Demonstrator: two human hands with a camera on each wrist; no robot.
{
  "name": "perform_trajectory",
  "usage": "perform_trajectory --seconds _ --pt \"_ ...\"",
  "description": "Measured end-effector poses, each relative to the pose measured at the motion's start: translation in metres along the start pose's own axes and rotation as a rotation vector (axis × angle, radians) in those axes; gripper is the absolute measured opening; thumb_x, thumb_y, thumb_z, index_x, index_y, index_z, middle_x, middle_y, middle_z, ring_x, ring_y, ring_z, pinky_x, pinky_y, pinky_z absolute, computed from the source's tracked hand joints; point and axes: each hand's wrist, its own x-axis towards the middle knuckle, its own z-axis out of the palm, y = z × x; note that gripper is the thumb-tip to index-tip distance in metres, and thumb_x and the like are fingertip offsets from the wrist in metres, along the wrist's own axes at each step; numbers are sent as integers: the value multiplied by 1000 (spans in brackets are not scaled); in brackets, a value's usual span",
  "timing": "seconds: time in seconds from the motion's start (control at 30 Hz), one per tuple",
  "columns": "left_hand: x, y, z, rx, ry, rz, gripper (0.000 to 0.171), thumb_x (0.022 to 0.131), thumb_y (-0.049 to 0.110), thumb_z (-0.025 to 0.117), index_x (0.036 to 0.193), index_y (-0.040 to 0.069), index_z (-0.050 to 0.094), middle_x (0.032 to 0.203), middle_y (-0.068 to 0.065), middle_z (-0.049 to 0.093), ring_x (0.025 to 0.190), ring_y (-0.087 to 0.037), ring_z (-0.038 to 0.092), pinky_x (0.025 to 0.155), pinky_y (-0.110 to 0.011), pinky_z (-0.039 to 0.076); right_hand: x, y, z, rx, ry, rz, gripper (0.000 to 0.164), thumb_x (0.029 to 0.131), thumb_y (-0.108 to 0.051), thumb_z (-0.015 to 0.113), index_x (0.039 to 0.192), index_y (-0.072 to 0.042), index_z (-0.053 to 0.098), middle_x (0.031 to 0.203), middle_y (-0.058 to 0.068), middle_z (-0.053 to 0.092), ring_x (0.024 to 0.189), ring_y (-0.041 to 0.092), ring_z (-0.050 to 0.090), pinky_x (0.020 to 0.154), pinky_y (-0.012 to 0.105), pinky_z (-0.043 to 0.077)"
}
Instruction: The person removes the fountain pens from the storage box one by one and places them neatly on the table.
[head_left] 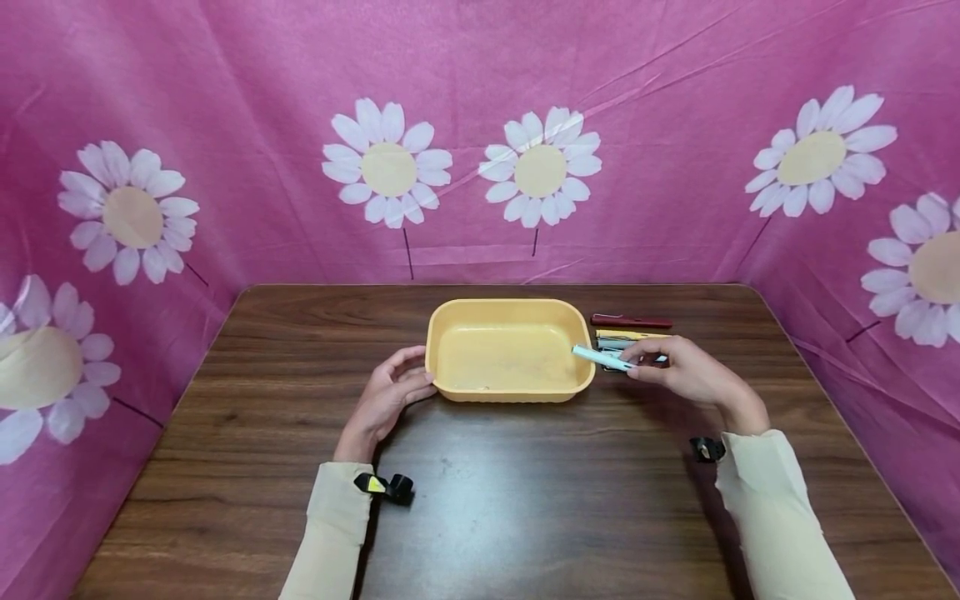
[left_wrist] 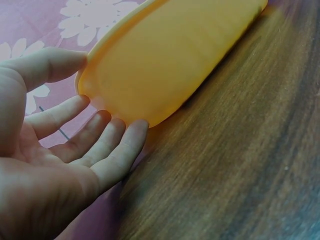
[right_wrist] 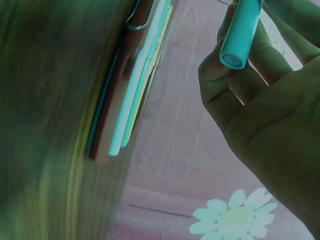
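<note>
A yellow plastic tray [head_left: 510, 393] with raised walls sits on the table. My left hand [head_left: 390, 396] is at its left end. In the left wrist view, the thumb touches the rim of the tray [left_wrist: 150, 60] and the spread fingertips [left_wrist: 136, 131] rest against the outer wall. My right hand [head_left: 686, 371] pinches a light blue pen [head_left: 600, 358] between thumb and fingers, its far end over the tray's right rim. In the right wrist view the near end of the pen [right_wrist: 237, 50] points toward the camera.
Right of the tray lie several pens side by side, among them a dark red pen [head_left: 632, 321] and a yellow pen [head_left: 630, 334]. The brown wooden table [head_left: 480, 500] ends at a pink cloth [head_left: 465, 50] printed with white flowers.
</note>
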Motion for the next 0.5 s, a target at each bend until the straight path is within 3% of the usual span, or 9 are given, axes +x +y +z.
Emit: perform_trajectory --seconds 0.3,0.5 --pt "-1 0 0 8 3 -4 58 93 -12 59 147 -10 38 139 -34 43 114 -30 61 90 -34 59 -6 8 -4 -24 6 6 13 93 -8 73 105 -13 76 94 -1 67 84 10 54 72 23 46" --pt "-1 1 1 20 -11 -2 58 93 -9 61 147 -10 38 138 -33 44 113 -28 62 91 -35 59 -12 13 -8 -24 1 31 13 93 -7 73 105 -10 76 90 -1 64 82 10 54 69 23 46"
